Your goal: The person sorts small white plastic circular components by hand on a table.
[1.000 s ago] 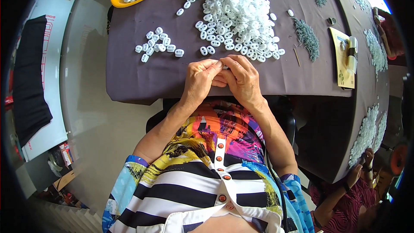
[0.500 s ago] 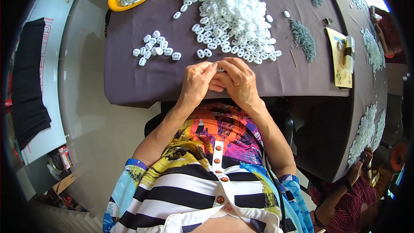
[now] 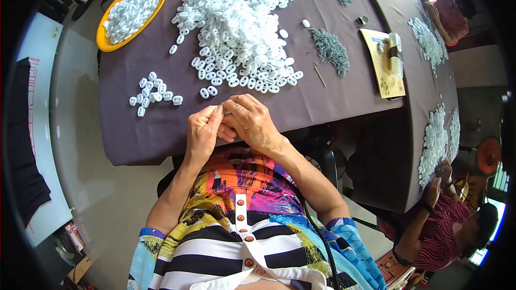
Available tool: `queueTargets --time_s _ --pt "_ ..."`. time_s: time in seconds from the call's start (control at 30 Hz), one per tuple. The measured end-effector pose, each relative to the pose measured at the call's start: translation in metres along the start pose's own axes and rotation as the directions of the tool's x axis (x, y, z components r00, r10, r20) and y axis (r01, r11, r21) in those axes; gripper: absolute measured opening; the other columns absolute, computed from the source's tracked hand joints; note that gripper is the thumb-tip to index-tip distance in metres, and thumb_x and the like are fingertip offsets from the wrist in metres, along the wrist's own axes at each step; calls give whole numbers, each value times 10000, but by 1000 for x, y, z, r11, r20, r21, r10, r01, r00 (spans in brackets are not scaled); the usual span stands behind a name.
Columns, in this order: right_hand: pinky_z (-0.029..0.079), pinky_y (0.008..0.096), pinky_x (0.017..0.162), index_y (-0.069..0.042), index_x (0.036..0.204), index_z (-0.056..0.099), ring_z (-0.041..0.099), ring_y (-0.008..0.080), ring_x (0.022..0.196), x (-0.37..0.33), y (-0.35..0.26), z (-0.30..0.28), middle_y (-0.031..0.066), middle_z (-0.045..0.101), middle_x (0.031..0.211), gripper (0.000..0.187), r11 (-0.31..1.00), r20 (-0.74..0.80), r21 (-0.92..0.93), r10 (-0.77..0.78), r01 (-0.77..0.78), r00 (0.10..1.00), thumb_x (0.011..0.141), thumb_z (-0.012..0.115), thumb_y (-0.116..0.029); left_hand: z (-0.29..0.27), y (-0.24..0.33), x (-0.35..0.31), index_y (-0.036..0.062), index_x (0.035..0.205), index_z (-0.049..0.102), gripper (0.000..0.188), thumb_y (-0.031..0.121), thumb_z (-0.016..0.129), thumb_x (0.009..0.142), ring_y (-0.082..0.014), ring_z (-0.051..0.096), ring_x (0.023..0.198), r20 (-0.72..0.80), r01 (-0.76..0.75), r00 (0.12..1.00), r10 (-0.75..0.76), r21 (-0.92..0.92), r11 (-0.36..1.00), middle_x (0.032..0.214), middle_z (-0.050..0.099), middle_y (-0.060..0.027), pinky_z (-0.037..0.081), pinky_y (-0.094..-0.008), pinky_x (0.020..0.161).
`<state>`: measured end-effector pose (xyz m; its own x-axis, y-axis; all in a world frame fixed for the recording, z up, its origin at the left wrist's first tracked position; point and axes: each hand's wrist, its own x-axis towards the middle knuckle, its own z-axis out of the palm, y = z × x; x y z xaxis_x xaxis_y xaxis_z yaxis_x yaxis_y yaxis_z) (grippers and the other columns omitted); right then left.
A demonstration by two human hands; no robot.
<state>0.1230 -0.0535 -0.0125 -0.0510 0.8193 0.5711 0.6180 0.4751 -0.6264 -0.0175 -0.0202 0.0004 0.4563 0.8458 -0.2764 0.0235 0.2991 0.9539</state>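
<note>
Above the table's near edge, my left hand [image 3: 202, 131] and my right hand [image 3: 251, 124] meet with fingertips pinched together. Between them is a small white oval plastic piece, of which only a sliver shows; the fingers cover the rest. Just beyond my hands spreads a large heap of white oval two-hole pieces [image 3: 236, 32]. A pair of these ovals [image 3: 208, 92] lies closest to my fingers. To the left sits a small loose group of white pieces with dark slots [image 3: 156, 95].
An orange oval tray [image 3: 102, 37] full of white pieces stands at the far left. Toward the right lie piles of thin grey bits [image 3: 331, 52], a thin stick [image 3: 320, 77] and a yellow packet [image 3: 376, 70]. Other people work along a neighbouring table [image 3: 400, 182] with more piles.
The view has shifted, so table and hands appear further left and lower. My fingers stay pinched together, and the white piece between them is more hidden now.
</note>
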Motion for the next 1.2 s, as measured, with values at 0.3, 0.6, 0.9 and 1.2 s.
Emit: queueTargets --time_s 0.3,0.6,0.9,1.2 --pt "499 347 653 8 935 585 598 279 771 4 -3 -7 127 600 892 244 985 24 94 145 -146 989 701 644 -24 10 -2 0 -24 835 584 313 225 435 951 -107 580 489 -60 -57 997 56 -22 998 655 606 -70 492 -217 443" --pt "480 286 608 -40 845 671 636 199 688 10 72 -128 101 635 774 111 800 -258 -328 435 -502 863 759 608 -7 -42 14 1 -28 851 589 253 194 488 917 -77 525 419 -179 48 984 6 293 955 609 559 -55 418 -191 353" --pt "467 347 647 -33 839 673 613 295 709 14 91 -140 135 620 773 109 725 -132 -564 392 -394 910 775 615 -99 -61 29 0 -23 753 595 207 142 546 868 -76 505 400 -356 90 929 99 479 873 523 531 -36 380 -226 352" --pt "440 421 664 7 815 541 552 338 761 13 96 -132 150 555 809 63 690 -46 -657 366 -304 929 818 520 -53 -64 14 7 16 717 595 154 138 650 794 -259 577 509 -309 -120 778 547 782 612 595 585 -126 428 -333 472"
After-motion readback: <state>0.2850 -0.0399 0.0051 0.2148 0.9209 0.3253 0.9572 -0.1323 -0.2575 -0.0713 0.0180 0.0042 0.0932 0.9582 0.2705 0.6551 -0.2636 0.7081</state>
